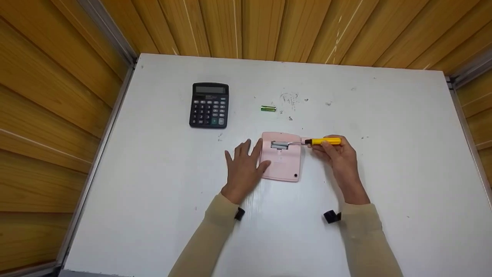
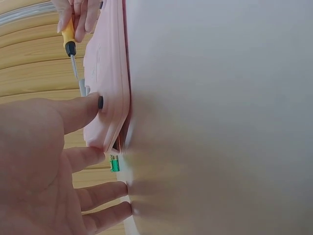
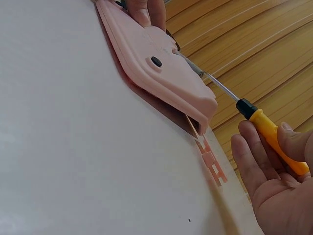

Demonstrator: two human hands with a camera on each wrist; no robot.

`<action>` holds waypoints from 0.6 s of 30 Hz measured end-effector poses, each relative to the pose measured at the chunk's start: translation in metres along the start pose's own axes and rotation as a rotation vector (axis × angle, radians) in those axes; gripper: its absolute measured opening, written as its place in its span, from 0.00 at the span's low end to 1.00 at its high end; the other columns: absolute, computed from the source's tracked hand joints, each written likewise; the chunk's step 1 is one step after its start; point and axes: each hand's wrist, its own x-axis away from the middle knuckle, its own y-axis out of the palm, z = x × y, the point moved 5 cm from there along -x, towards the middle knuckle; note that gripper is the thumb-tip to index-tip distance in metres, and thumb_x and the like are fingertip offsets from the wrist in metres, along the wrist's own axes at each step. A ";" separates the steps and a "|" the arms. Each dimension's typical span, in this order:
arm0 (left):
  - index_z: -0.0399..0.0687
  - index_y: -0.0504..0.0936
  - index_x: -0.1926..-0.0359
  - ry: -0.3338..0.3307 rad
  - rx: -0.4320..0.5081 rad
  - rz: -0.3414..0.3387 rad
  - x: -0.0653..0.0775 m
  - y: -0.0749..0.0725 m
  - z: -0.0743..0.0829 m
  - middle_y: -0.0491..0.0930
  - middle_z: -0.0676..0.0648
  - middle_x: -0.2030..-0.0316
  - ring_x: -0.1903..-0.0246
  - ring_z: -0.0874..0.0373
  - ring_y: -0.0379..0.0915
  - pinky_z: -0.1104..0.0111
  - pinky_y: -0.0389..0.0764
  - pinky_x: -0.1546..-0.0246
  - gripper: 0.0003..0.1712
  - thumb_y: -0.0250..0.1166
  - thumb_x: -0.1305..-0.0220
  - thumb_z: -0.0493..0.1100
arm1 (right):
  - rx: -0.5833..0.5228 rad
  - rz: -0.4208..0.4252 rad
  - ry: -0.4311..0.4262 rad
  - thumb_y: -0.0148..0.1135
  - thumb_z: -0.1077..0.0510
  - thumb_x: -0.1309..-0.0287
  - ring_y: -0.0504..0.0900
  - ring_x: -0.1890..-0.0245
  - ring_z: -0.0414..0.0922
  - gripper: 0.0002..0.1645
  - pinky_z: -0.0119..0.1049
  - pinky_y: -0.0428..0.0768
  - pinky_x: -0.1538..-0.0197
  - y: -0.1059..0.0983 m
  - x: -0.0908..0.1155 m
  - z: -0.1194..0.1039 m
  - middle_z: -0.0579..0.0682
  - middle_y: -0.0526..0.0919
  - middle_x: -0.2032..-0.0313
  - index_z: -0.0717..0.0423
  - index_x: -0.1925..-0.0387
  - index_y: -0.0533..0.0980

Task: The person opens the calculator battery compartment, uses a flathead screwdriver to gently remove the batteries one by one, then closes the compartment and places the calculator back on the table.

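Note:
A pink calculator point(image 1: 282, 165) lies back side up, its battery compartment uncovered. In the compartment sits a grey battery point(image 1: 280, 144). My right hand point(image 1: 340, 159) grips the yellow handle of a screwdriver point(image 1: 326, 141), whose metal tip reaches the battery's right end. In the right wrist view the screwdriver point(image 3: 269, 133) points into the compartment at the battery point(image 3: 193, 67). My left hand point(image 1: 245, 169) rests at the calculator's left edge, thumb on its back and the other fingers spread; the left wrist view shows the thumb beside a black rubber foot point(image 2: 100, 102).
A small pink cover point(image 3: 212, 160) lies on the table beyond the calculator's edge, partly hidden in the head view. Green batteries point(image 1: 268, 108) lie farther back. A black calculator point(image 1: 209, 105) stands face up at the back left. Wooden panels point(image 1: 257, 29) border the white table point(image 1: 153, 161).

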 end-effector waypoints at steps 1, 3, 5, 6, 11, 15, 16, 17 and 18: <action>0.55 0.63 0.17 -0.003 -0.002 -0.004 0.000 0.000 0.000 0.65 0.36 0.24 0.24 0.38 0.59 0.25 0.52 0.31 0.43 0.61 0.24 0.65 | 0.004 0.001 -0.003 0.64 0.56 0.25 0.90 0.50 0.47 0.23 0.41 0.81 0.41 0.000 0.000 -0.001 0.59 0.84 0.48 0.64 0.39 0.68; 0.55 0.63 0.17 -0.008 -0.003 -0.009 0.000 0.000 -0.001 0.65 0.36 0.24 0.24 0.39 0.59 0.26 0.52 0.31 0.43 0.61 0.24 0.65 | 0.019 0.006 -0.011 0.64 0.56 0.25 0.90 0.50 0.47 0.23 0.42 0.81 0.41 0.000 0.000 -0.003 0.59 0.84 0.48 0.64 0.39 0.68; 0.55 0.62 0.16 -0.010 -0.006 -0.018 0.000 0.001 0.000 0.65 0.36 0.23 0.24 0.39 0.58 0.26 0.52 0.31 0.43 0.61 0.24 0.65 | 0.048 0.020 -0.029 0.64 0.58 0.25 0.90 0.51 0.46 0.22 0.42 0.82 0.42 -0.001 0.001 -0.006 0.59 0.84 0.48 0.64 0.40 0.69; 0.55 0.62 0.17 -0.009 -0.006 -0.018 0.000 0.000 0.000 0.65 0.36 0.24 0.24 0.39 0.58 0.26 0.52 0.31 0.43 0.61 0.24 0.65 | 0.071 0.025 -0.041 0.64 0.58 0.24 0.90 0.52 0.46 0.21 0.41 0.82 0.42 -0.001 0.002 -0.008 0.58 0.83 0.48 0.65 0.40 0.69; 0.55 0.62 0.17 -0.004 -0.012 -0.011 0.000 -0.001 0.000 0.65 0.36 0.24 0.24 0.38 0.59 0.26 0.52 0.31 0.43 0.60 0.24 0.66 | 0.237 0.029 -0.121 0.62 0.62 0.24 0.89 0.52 0.44 0.21 0.38 0.83 0.44 0.004 0.004 -0.021 0.59 0.81 0.49 0.71 0.39 0.69; 0.54 0.63 0.17 0.003 0.003 0.001 0.001 -0.003 0.001 0.66 0.35 0.25 0.25 0.37 0.60 0.25 0.53 0.31 0.43 0.60 0.24 0.65 | 0.368 0.007 -0.191 0.61 0.64 0.23 0.88 0.50 0.43 0.20 0.35 0.83 0.45 0.013 0.007 -0.032 0.60 0.79 0.48 0.73 0.39 0.69; 0.54 0.64 0.17 0.004 0.006 0.004 0.001 -0.003 0.001 0.66 0.35 0.25 0.25 0.37 0.60 0.25 0.53 0.32 0.43 0.61 0.24 0.65 | 0.393 0.001 -0.208 0.60 0.64 0.23 0.87 0.50 0.43 0.19 0.34 0.83 0.45 0.015 0.007 -0.035 0.60 0.79 0.48 0.72 0.39 0.69; 0.54 0.64 0.17 0.003 0.007 0.002 0.001 -0.003 0.001 0.66 0.35 0.25 0.25 0.37 0.60 0.25 0.53 0.31 0.43 0.61 0.24 0.65 | 0.415 -0.004 -0.220 0.61 0.65 0.23 0.87 0.49 0.42 0.19 0.33 0.83 0.45 0.018 0.007 -0.037 0.60 0.79 0.48 0.72 0.40 0.69; 0.54 0.64 0.17 0.002 0.006 0.002 0.001 -0.003 0.001 0.66 0.35 0.25 0.25 0.37 0.60 0.25 0.53 0.31 0.43 0.61 0.24 0.65 | 0.432 -0.008 -0.231 0.61 0.65 0.24 0.87 0.49 0.42 0.19 0.33 0.83 0.45 0.020 0.008 -0.039 0.60 0.79 0.48 0.72 0.40 0.70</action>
